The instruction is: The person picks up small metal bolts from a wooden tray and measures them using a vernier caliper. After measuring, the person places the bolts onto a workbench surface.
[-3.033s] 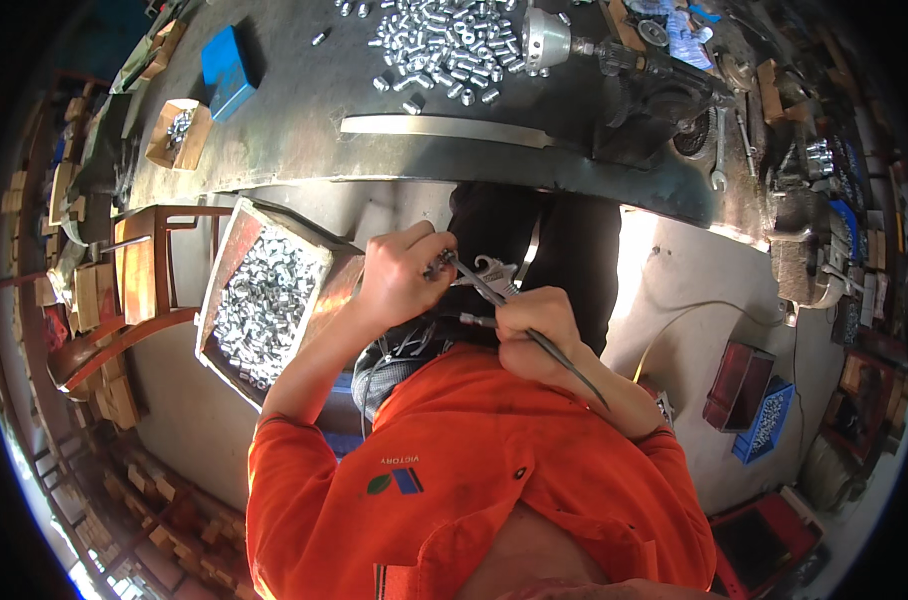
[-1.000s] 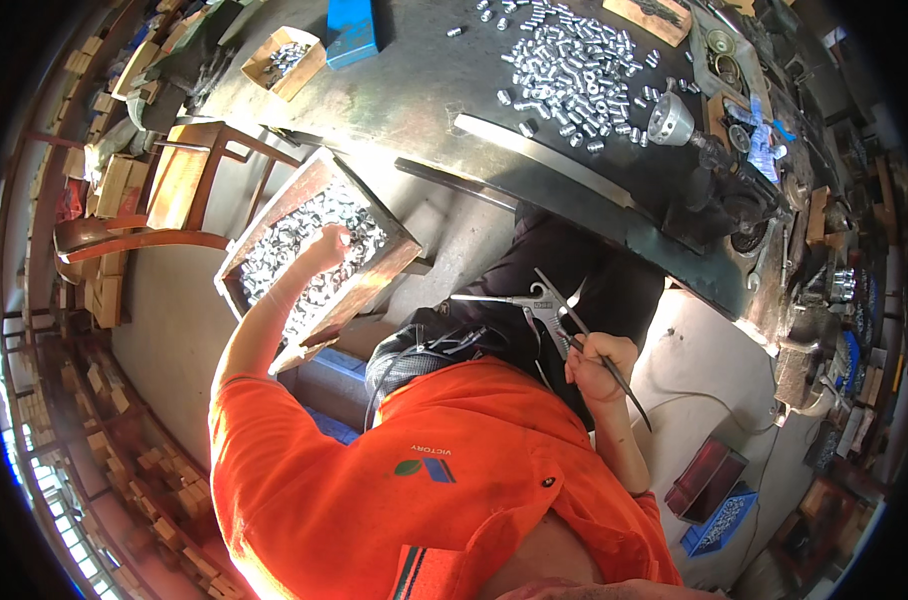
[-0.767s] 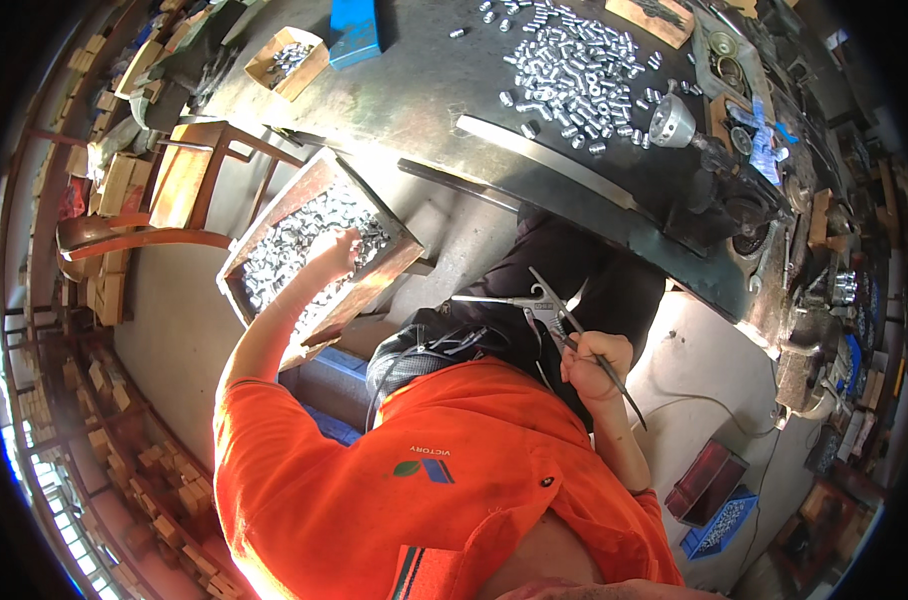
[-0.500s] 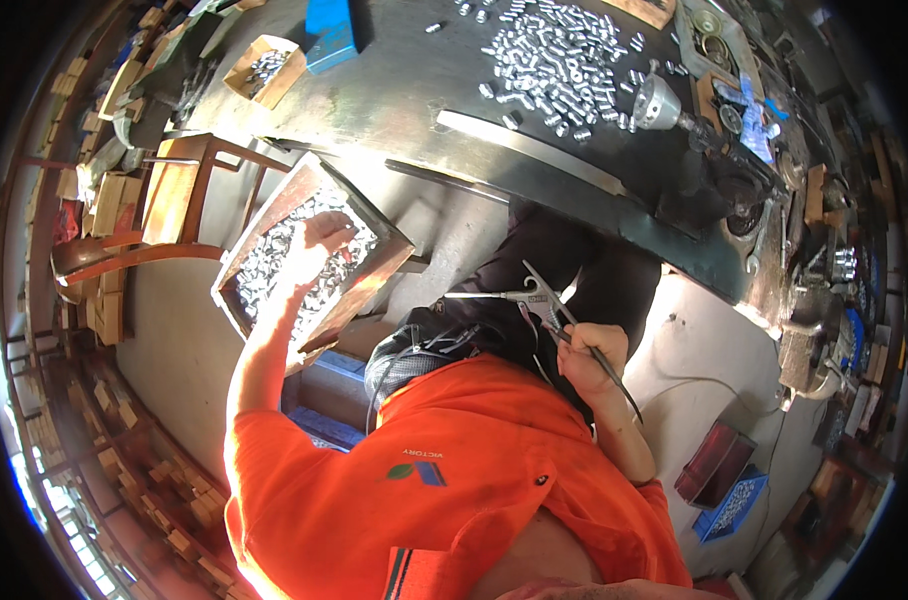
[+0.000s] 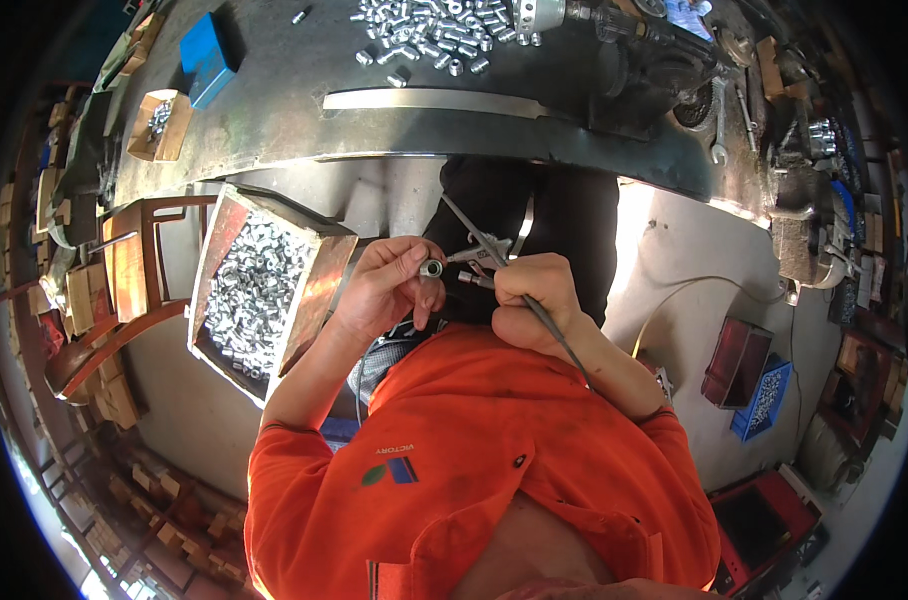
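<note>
My left hand (image 5: 389, 285) pinches a small silver metal fitting (image 5: 432, 268) between thumb and fingers, in front of my chest. My right hand (image 5: 536, 298) is closed around a slim tool (image 5: 477, 280) with a thin hose or cable trailing back over my forearm; its tip sits just right of the fitting, almost touching it. Above the hand a metal clamp-like piece (image 5: 479, 245) sticks up. An open wooden box (image 5: 319, 300) full of the same silver fittings stands to my left.
A dark workbench (image 5: 274, 110) runs across the top with a heap of silver fittings (image 5: 429, 25), a long metal bar (image 5: 434, 100), a blue box (image 5: 206, 55) and machinery at right. Wooden chair frame (image 5: 134, 270) at left. Red and blue crates (image 5: 754, 375) lie on the floor at right.
My left hand reached out into the box of fittings, then came back to my chest holding one fitting next to the tool. The view tilted back toward the bench.
</note>
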